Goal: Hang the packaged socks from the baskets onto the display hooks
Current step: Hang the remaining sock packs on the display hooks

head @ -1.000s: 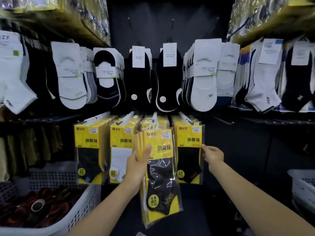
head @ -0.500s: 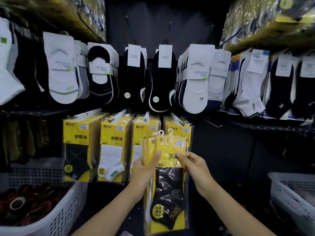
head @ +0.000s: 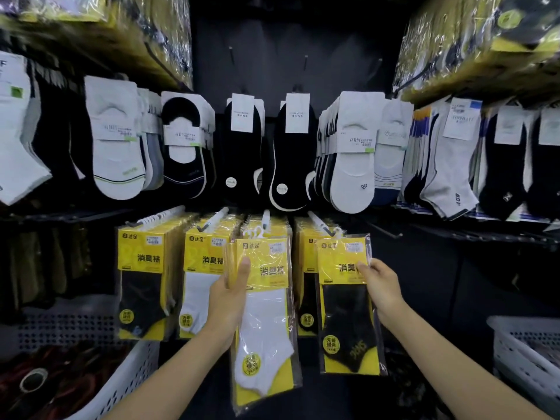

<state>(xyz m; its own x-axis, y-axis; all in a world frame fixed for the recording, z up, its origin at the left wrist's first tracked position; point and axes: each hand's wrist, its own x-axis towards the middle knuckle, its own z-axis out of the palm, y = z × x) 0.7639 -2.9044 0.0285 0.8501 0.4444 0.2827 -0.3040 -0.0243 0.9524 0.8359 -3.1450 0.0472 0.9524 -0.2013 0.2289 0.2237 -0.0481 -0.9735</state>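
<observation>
My left hand [head: 231,294] grips a stack of yellow sock packages [head: 266,322] by its left edge, a white-sock pack in front. My right hand [head: 380,284] pinches the right edge of a single black-sock package [head: 348,304], held up at the rightmost white display hook [head: 319,223]; its plastic hanger sits at the hook's tip. Whether it is threaded on I cannot tell. Three more hooks [head: 212,218] to the left carry rows of the same yellow packs [head: 142,280].
White perforated baskets stand at the lower left [head: 127,386] and lower right [head: 527,353]. Above hang rows of carded white and black socks [head: 291,153]. Bagged stock overhangs on upper shelves at both sides [head: 472,47].
My right hand took the front black-sock package off the stack and carried it right and up to the rightmost hook. A white-sock pack now fronts the stack in my left hand.
</observation>
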